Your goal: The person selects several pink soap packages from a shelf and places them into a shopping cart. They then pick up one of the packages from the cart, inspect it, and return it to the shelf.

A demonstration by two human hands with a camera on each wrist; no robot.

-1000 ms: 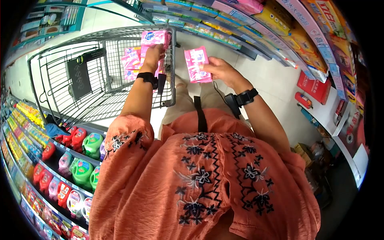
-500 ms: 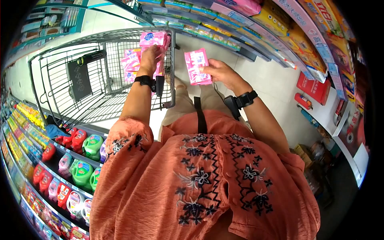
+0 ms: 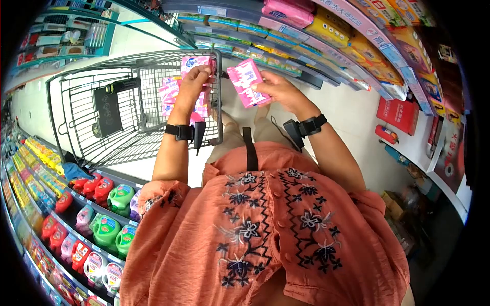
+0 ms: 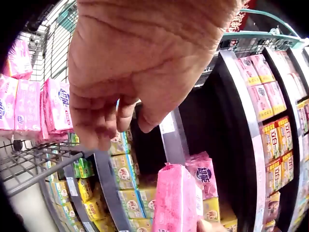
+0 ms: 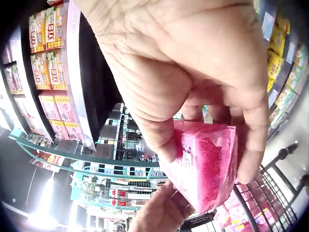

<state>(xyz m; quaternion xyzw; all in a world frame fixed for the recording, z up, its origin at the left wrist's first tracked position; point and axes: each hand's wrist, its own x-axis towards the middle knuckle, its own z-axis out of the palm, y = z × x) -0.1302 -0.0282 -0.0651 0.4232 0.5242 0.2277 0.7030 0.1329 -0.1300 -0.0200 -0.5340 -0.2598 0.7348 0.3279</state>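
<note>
In the head view my right hand (image 3: pixel 283 91) grips a pink packet (image 3: pixel 246 83) by its right side, beside the cart. The right wrist view shows the thumb and fingers of that hand (image 5: pixel 193 72) round the pink packet (image 5: pixel 205 164). My left hand (image 3: pixel 193 84) is over the cart's near end, by the pink packets (image 3: pixel 171 91) inside. In the left wrist view the left hand (image 4: pixel 140 63) has loosely bent fingers with nothing between them; the held packet (image 4: pixel 175 200) is below it, and packets in the cart (image 4: pixel 59 106) are to the left.
The wire cart (image 3: pixel 219 117) carries a dark panel (image 3: pixel 108 112). Shelves of packaged goods (image 3: pixel 326 30) curve along the top right, bottles (image 3: pixel 106 230) line the shelves at lower left, and a fire extinguisher (image 3: pixel 386 134) is at the right.
The left hand has come off the pink packets at the cart's end and turned. The right hand's packet has tilted and moved slightly left. The head view has shifted a little.
</note>
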